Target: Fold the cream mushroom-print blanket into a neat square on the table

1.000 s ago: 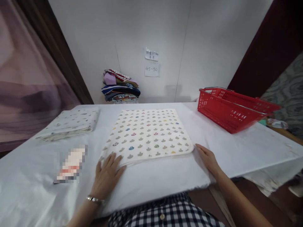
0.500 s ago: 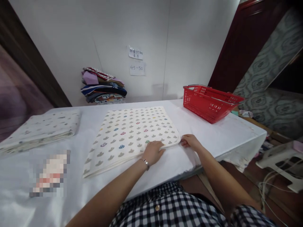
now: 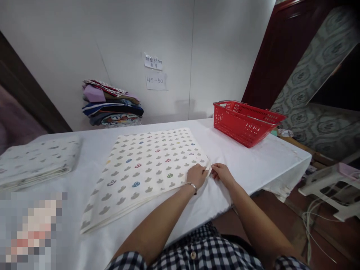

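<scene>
2 tight pinches — left hand (image 3: 197, 175), right hand (image 3: 224, 174); both on patterned cloth (image 3: 146, 170)

Person wearing a black-and-white checked shirt (image 3: 216, 245), with a round, pale button (image 3: 193, 255) at six o'clock. Matching left sleeve (image 3: 128, 261) at seven, right sleeve (image 3: 289, 263) between four and five. Silvery bracelet (image 3: 192, 187) circling the left wrist (image 3: 186, 191).
</scene>
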Motion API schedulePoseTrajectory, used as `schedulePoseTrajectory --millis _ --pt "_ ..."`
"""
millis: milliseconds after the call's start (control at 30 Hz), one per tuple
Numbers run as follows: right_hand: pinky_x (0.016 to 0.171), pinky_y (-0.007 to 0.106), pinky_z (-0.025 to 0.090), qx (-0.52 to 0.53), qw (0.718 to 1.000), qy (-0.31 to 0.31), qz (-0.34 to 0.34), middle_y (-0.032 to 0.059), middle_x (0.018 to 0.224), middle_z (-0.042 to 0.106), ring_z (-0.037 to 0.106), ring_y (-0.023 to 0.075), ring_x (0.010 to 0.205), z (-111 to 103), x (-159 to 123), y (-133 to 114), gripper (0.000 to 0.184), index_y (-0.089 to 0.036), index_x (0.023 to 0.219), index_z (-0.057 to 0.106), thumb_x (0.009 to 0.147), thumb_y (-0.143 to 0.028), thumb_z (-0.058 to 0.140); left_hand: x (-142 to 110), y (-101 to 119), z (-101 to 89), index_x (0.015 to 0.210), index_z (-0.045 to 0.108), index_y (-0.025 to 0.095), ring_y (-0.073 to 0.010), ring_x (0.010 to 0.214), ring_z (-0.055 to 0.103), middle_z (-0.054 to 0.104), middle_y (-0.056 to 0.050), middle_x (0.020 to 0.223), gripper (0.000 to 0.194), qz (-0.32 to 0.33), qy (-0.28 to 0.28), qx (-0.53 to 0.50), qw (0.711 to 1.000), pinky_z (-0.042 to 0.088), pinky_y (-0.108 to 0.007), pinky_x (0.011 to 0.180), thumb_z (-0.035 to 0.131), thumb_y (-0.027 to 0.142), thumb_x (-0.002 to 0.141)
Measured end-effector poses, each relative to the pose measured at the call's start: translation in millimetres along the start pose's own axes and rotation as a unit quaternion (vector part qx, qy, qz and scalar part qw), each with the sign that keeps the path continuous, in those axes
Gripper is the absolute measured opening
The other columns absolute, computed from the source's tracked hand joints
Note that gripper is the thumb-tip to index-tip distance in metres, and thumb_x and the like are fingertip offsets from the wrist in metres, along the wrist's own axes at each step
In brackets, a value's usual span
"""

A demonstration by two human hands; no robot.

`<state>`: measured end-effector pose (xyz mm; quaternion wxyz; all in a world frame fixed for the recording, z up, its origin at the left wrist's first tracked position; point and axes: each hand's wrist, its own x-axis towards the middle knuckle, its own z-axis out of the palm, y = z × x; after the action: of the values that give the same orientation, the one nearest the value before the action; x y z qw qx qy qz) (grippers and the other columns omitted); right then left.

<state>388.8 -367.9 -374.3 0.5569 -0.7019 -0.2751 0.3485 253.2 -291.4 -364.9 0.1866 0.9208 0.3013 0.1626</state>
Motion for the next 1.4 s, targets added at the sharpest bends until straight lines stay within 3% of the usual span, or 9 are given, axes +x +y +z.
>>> schedulePoseTrajectory --millis 233,400,500,633,900,1067,1133,1267,1400 --pt "0.031 0.017 0.029 -0.016 0.999 0.012 -0.036 -0.0021 0.051 0.058 0.048 0.0076 0.036 0.7 -2.9 1.9 0.018 -0.017 0.067 0.055 0.071 -0.034 0.056 1.8 -2.1 -3.2 0.082 0.067 0.02 -0.0148 0.083 0.056 0.065 -0.003 0.087 0.03 -0.07 0.009 -0.116 0.991 0.039 -0.026 0.074 0.041 0.034 0.088" --pt "0.032 0.018 0.029 -0.015 0.998 0.013 -0.053 -0.0031 0.047 0.057 0.045 0.0075 0.034 -1.0 -3.0 6.9 0.02 -0.018 0.067 0.054 0.072 -0.037 0.056 5.5 2.3 -8.3 0.081 0.067 0.021 -0.0159 0.085 0.058 0.066 -0.003 0.091 0.028 -0.106 -0.018 -0.119 0.987 0.039 -0.026 0.076 0.043 0.035 0.086" --pt "0.032 0.019 0.029 -0.011 0.998 0.014 -0.062 -0.0028 0.048 0.057 0.045 0.0077 0.034 -2.0 -2.7 8.6 0.021 -0.018 0.068 0.054 0.072 -0.039 0.055 5.1 6.6 -7.9 0.096 0.065 0.023 -0.0176 0.089 0.058 0.064 -0.003 0.097 0.028 -0.097 -0.02 -0.1 0.99 0.04 -0.027 0.077 0.05 0.041 0.081" --pt "0.034 0.02 0.03 -0.009 0.997 0.012 -0.075 -0.003 0.046 0.056 0.045 0.0086 0.035 -1.8 -5.0 6.7 0.023 -0.018 0.066 0.053 0.072 -0.041 0.054 4.0 11.0 -5.8 0.115 0.056 0.023 -0.0225 0.094 0.057 0.061 -0.006 0.106 0.049 -0.066 -0.016 -0.045 0.997 0.041 -0.031 0.078 0.059 0.047 0.072" --pt "0.038 0.021 0.03 -0.055 0.993 0.051 -0.09 -0.0039 0.045 0.053 0.042 0.0087 0.036 4.4 -7.3 5.3 0.019 -0.019 0.064 0.053 0.072 -0.037 0.052 5.7 1.5 -12.1 0.066 0.061 0.019 -0.0157 0.074 0.056 0.062 -0.002 0.076 0.023 -0.088 -0.025 -0.114 0.989 0.037 -0.025 0.066 0.051 0.035 0.079" --pt "0.046 0.024 0.036 -0.096 0.988 0.073 -0.095 -0.0011 0.053 0.056 0.047 0.012 0.044 2.3 -3.0 9.6 0.016 -0.018 0.067 0.056 0.07 -0.033 0.05 4.1 -3.3 -15.1 0.067 0.06 0.019 -0.014 0.068 0.054 0.061 0.0 0.068 0.021 -0.107 -0.007 -0.138 0.985 0.037 -0.024 0.064 0.048 0.031 0.08" --pt "0.051 0.025 0.037 -0.154 0.976 0.102 -0.116 -0.0004 0.058 0.058 0.05 0.0137 0.051 1.8 -4.2 7.7 0.016 -0.018 0.072 0.059 0.069 -0.031 0.05 3.8 -3.9 -15.6 0.073 0.062 0.02 -0.014 0.069 0.055 0.063 0.0 0.071 0.02 -0.114 -0.002 -0.147 0.983 0.038 -0.024 0.065 0.047 0.03 0.081" --pt "0.066 0.027 0.038 -0.314 0.912 0.164 -0.207 0.0034 0.082 0.061 0.054 0.0159 0.071 5.9 -10.2 -1.7 0.023 -0.02 0.087 0.063 0.071 -0.027 0.048 2.6 -3.5 -15.9 0.094 0.064 0.022 -0.015 0.077 0.059 0.068 0.0 0.082 0.021 -0.122 0.01 -0.165 0.979 0.041 -0.024 0.072 0.047 0.026 0.083" --pt "0.063 0.026 0.036 -0.356 0.905 0.136 -0.19 0.0045 0.075 0.059 0.051 0.0153 0.069 11.9 -11.6 -7.6 0.028 -0.02 0.067 0.063 0.08 -0.038 0.045 0.7 -3.4 -15.1 0.107 0.062 0.024 -0.0166 0.09 0.06 0.069 -0.001 0.098 0.028 -0.133 0.017 -0.174 0.976 0.042 -0.027 0.082 0.046 0.025 0.084"
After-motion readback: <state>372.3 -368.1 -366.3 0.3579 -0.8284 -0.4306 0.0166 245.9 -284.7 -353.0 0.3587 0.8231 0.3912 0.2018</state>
